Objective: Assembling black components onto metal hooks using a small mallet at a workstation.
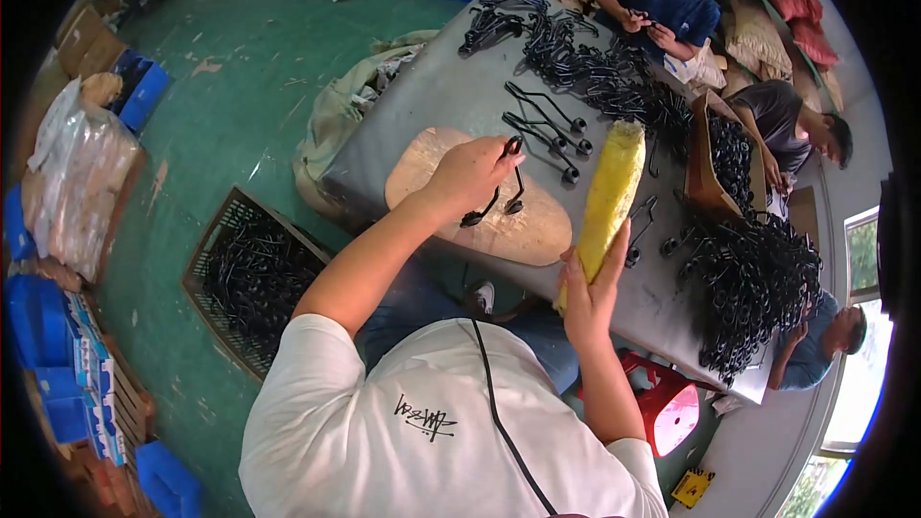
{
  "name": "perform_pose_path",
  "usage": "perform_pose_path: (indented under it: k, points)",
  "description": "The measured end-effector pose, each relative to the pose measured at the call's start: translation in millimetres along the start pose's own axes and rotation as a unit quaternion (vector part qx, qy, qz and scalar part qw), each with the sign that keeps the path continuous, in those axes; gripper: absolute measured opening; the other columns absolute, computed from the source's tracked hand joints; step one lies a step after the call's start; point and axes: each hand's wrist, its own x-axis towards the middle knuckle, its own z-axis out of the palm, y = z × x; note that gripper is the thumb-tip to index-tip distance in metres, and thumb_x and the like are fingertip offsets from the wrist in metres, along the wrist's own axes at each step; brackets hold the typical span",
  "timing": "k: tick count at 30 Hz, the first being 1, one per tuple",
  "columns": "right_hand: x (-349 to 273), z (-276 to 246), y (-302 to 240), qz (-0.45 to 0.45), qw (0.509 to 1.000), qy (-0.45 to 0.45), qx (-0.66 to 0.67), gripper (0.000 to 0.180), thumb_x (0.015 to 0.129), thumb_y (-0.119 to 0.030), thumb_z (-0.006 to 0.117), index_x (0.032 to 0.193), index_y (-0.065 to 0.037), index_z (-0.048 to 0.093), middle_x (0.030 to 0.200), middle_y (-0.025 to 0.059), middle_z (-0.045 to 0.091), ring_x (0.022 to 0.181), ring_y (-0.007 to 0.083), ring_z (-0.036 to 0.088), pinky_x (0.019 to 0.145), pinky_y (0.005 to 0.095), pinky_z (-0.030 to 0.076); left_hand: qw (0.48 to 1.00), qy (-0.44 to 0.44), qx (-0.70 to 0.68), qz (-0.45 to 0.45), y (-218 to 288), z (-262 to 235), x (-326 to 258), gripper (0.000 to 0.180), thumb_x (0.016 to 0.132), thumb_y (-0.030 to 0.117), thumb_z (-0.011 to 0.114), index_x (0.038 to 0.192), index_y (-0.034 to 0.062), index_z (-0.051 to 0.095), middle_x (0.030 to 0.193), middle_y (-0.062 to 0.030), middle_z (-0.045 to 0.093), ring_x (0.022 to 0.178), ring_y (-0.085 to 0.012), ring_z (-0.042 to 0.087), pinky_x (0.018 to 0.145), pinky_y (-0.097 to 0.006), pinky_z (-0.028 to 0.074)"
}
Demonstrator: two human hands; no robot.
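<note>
My left hand (472, 173) is closed on the upper end of a black bent rod part (496, 200), whose dark round ends hang just over a brown oval board (537, 242). Whether those ends touch the board I cannot tell. My right hand (591, 295) grips the near end of a thick, yellow-wrapped bar (612, 190), tilted up and away over the table. Its far end is worn and pale brown. Beyond the board lie several loose black bent rods (545, 123) with ring-like ends.
The grey table (384, 146) carries a heaped line of black rods (585, 62), a larger pile (758, 293) and a filled carton (710, 168). Three people sit along its far and right sides. A crate of black parts (223, 194) stands left; a red stool (672, 412) stands right.
</note>
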Motion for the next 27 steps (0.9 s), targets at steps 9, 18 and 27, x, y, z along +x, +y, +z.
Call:
perform_pose_path:
  k: [9,18,27]
  points:
    - [23.2,6.2,89.9,0.113,0.985,-0.124,-0.027,0.074,0.094,-0.007,0.052,0.158,-0.015,0.016,0.100,0.0109,0.059,0.077,0.0130,0.057,0.062,0.0249,0.047,0.990,0.042,-0.133,0.000,-0.9,13.5,-5.5,0.018,0.100,0.019,0.057,0.103,0.0013,0.060,0.088,-0.0112,0.068,0.073,-0.0199,0.064,0.070,-0.035,0.053]
    - [-7.3,-32.7,-14.8,0.062,0.994,0.060,0.059,0.076,0.093,-0.004,0.052,0.159,-0.018,0.015,0.108,0.0117,0.056,0.072,0.0113,0.054,0.060,0.0251,0.048,0.970,0.065,-0.234,-0.009,46.1,42.6,-24.1,0.030,0.092,0.024,0.070,0.096,0.0001,0.052,0.082,-0.0116,0.062,0.066,-0.0221,0.062,0.061,-0.035,0.050]
    - [-9.3,-4.9,72.4,0.117,0.974,-0.124,-0.147,0.079,0.089,-0.001,0.053,0.158,-0.016,0.017,0.142,0.0276,0.049,0.126,0.0408,0.054,0.102,0.0410,0.044,0.987,0.065,-0.136,0.048,43.4,45.2,-19.3,0.026,0.091,0.021,0.071,0.092,0.0002,0.055,0.078,-0.0127,0.061,0.066,-0.0223,0.061,0.060,-0.035,0.050]
